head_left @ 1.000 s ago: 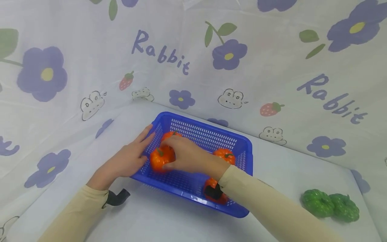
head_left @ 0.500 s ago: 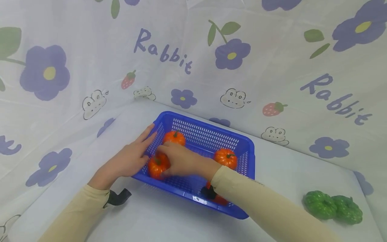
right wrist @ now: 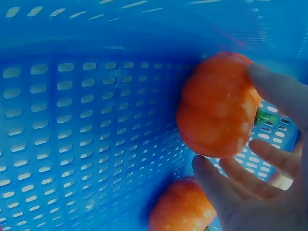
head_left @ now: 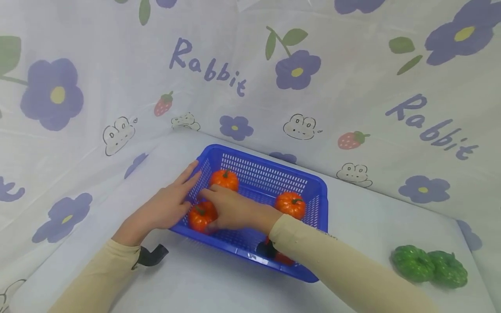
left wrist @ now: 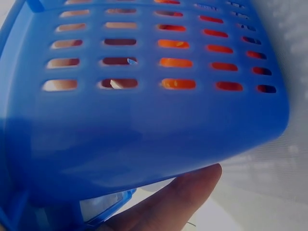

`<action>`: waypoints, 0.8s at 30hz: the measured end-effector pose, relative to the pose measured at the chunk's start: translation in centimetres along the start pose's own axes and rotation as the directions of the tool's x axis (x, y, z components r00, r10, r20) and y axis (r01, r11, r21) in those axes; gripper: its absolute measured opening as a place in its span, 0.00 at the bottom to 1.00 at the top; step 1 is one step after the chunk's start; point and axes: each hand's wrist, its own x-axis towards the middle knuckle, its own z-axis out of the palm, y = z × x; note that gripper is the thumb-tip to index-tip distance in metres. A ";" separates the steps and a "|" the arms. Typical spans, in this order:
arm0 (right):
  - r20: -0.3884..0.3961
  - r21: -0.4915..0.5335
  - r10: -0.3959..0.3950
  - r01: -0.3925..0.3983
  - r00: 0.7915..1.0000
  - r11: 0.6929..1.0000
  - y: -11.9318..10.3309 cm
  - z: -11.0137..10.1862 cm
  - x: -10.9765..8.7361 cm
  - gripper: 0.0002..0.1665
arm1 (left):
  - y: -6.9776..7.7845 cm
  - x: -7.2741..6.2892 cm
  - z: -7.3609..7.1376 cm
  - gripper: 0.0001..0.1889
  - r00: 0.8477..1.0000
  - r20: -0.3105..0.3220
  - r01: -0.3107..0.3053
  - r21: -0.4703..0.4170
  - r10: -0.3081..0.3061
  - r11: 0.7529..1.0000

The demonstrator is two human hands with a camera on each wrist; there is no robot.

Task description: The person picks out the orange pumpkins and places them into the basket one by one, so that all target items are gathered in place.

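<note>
In the head view my right hand (head_left: 231, 208) reaches into the blue plastic basket (head_left: 250, 158), around an orange mini pumpkin (head_left: 200, 217) at the basket's near left corner. The right wrist view shows that pumpkin (right wrist: 216, 108) against the wall, its green stem toward the palm. The thumb lies against its side; the other fingers are spread and fairly straight below, and whether they all touch is unclear. Fingers extended, my left hand (head_left: 166, 208) rests on the basket's left rim. One left finger (left wrist: 192, 192) touches the basket edge in the left wrist view.
Also in the basket are an orange pumpkin (head_left: 224, 179) at the back left, another (head_left: 290, 205) at the right, and a third (head_left: 283, 258) partly behind my right wrist. Two green pumpkins (head_left: 412, 263) lie on the white table at the right. A printed cloth (head_left: 250, 52) hangs behind.
The pumpkin by my right hand has shifted down and left into the corner. The right fingers have drawn off its top, uncovering more of it. My left hand stays put.
</note>
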 end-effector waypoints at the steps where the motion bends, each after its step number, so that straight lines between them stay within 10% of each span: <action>1: 0.003 0.002 0.000 0.000 1.000 1.000 0.1 0.0 0.0 0.44 | -0.1 0.0 0.0 0.39 1.000 0.002 -0.001 0.005 0.001 1.000; 12: -0.203 -0.023 -0.013 0.008 0.979 1.000 0.2 -4.6 -3.5 0.44 | -0.5 0.0 -1.3 0.36 0.998 0.038 -0.052 0.085 0.049 0.995; 24: -0.517 -0.068 0.059 -0.109 0.854 0.992 2.1 -8.7 -14.5 0.44 | 1.4 -0.8 -3.2 0.48 0.979 -0.163 -0.078 0.263 0.124 0.962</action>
